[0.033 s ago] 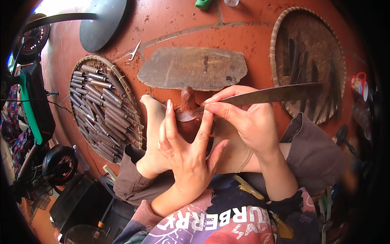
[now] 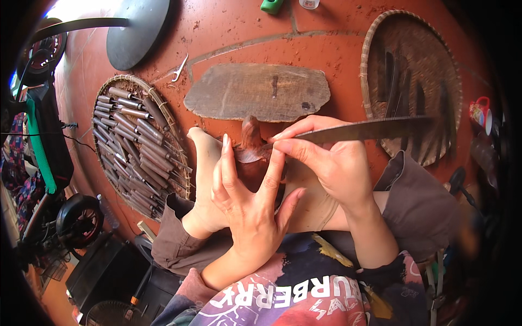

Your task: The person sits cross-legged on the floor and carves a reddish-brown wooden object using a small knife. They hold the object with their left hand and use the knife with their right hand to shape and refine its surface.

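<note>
A reddish-brown wood carving (image 2: pixel 251 133) stands between my bare feet, its rounded top showing and its lower part largely hidden by my left hand. My left hand (image 2: pixel 247 198) rests over it with the fingers stretched and spread, the index finger reaching the carving's right side. In my right hand (image 2: pixel 342 165) a long, flat, dark metal file (image 2: pixel 375 129) is pinched close to its narrow end, between thumb and fingers. That narrow end touches or nearly touches the carving near my left fingertip; the wide end points off to the right.
A worn wooden board (image 2: pixel 255 92) lies just beyond the carving. To the left, a round woven basket (image 2: pixel 166 106) holds many wooden-handled tools; another basket (image 2: pixel 402 24) at right holds several dark files. A black disc (image 2: pixel 138 38) and a white Y-shaped piece (image 2: pixel 180 68) lie on the red tiles.
The file's wide end has dipped slightly toward me, with a small shift of my right hand. My left hand and the carving look almost unmoved.
</note>
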`<state>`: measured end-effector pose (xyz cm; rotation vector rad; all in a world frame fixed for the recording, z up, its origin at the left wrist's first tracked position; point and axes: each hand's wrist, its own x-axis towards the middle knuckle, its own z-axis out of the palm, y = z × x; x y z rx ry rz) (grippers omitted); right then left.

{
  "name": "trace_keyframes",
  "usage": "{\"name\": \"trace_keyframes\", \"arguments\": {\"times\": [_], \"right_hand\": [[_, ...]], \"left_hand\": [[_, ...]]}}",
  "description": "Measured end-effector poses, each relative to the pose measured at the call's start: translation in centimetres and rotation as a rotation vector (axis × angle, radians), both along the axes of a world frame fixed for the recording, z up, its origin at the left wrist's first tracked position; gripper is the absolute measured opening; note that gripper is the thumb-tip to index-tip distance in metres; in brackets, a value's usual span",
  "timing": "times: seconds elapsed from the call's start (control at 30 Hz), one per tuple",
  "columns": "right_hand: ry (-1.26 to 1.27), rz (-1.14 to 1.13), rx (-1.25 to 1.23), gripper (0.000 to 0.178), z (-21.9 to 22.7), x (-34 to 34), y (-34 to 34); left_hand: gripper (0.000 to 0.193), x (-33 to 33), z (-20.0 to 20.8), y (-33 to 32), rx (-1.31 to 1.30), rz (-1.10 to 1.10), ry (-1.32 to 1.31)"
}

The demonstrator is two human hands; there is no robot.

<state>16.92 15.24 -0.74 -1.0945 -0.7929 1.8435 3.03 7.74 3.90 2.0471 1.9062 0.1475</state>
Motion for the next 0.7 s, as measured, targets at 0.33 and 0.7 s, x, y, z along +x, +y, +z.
{"name": "trace_keyframes", "arguments": {"times": [0.33,0.7], "right_hand": [[0.072,0.126,0.072,0.01,-0.3,0.4,1.5],[-0.015,0.24,-0.028,0.011,1.4,0.5,3.3]], "left_hand": [[0.071,-0.8,-0.3,0.1,0.007,-0.011,-0.039],[0.072,-0.4,-0.6,0.1,0.043,0.049,-0.037]]}}
